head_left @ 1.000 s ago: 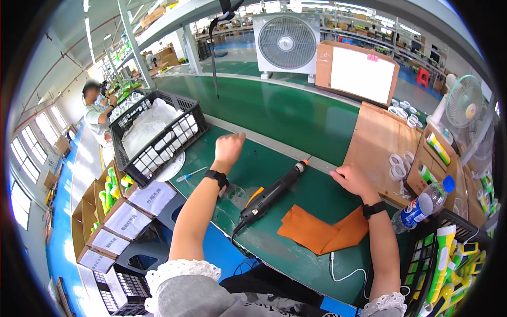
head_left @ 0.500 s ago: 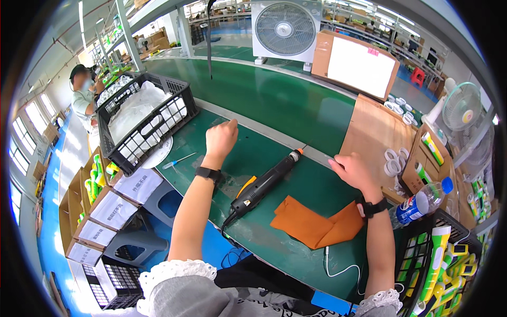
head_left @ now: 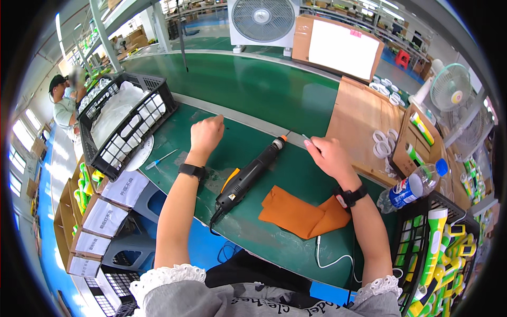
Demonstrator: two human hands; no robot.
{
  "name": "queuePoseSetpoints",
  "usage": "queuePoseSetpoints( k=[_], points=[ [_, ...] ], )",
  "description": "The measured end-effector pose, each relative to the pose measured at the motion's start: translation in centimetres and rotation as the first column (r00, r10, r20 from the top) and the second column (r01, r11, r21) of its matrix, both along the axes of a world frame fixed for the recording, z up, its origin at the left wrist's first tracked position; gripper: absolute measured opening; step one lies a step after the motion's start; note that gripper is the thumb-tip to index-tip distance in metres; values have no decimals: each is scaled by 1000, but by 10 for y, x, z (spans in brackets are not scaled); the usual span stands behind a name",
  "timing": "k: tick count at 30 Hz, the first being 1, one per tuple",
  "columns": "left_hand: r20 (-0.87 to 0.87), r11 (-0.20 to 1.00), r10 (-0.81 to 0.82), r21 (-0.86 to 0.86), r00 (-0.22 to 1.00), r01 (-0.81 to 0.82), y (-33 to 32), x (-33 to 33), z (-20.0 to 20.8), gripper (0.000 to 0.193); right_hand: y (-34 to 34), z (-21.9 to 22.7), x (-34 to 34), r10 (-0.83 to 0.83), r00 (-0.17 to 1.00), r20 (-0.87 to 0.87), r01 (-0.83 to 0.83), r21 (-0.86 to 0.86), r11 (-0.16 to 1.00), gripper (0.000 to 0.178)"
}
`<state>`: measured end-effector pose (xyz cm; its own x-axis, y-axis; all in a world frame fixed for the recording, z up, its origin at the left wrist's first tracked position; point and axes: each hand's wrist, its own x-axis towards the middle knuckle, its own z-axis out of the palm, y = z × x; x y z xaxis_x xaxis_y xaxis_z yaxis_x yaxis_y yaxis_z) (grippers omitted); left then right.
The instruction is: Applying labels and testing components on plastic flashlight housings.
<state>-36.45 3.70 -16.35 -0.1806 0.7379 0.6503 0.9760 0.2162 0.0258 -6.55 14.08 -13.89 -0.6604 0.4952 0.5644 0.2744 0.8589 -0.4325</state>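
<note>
My left hand is closed in a fist above the green work table, left of a black electric screwdriver. Its curled fingers hide whatever they may hold. To the right of the screwdriver's orange tip, my right hand is closed with thumb and fingers drawn together. Something small and pale shows at its fingertips, too small to name. The electric screwdriver lies slantwise between my forearms, touched by neither hand. A folded orange-brown cloth lies near my right wrist. By my left hand rests a small blue-handled screwdriver.
A black crate with white parts and plastic stands at left. On the right are a wooden board, white rings, a plastic bottle and a crate of green-yellow flashlights. A white cable trails near the front edge.
The whole view has shifted, so the scene sits further left and higher. My right hand is slightly nearer the electric screwdriver's tip. Both hands stay closed.
</note>
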Motion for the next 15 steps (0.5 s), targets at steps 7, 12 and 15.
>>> queuePoseSetpoints(
  k=[7, 12, 15],
  points=[
    [-131, 991, -128, -43, 983, 123, 3, 6, -1, 6, -22, -5, -12, 6, 999, 51, -17, 221, 975, 34],
    [-64, 946, -323, -58, 944, 319, -2, 11, 12, 13, -14, -6, -7, 18, 1000, -11, -13, 338, 941, 31],
    [-55, 899, -437, 14, 898, 438, -18, 26, 35, 17, -38, 13, 10, 2, 998, -69, 18, 281, 960, 28]
  ],
)
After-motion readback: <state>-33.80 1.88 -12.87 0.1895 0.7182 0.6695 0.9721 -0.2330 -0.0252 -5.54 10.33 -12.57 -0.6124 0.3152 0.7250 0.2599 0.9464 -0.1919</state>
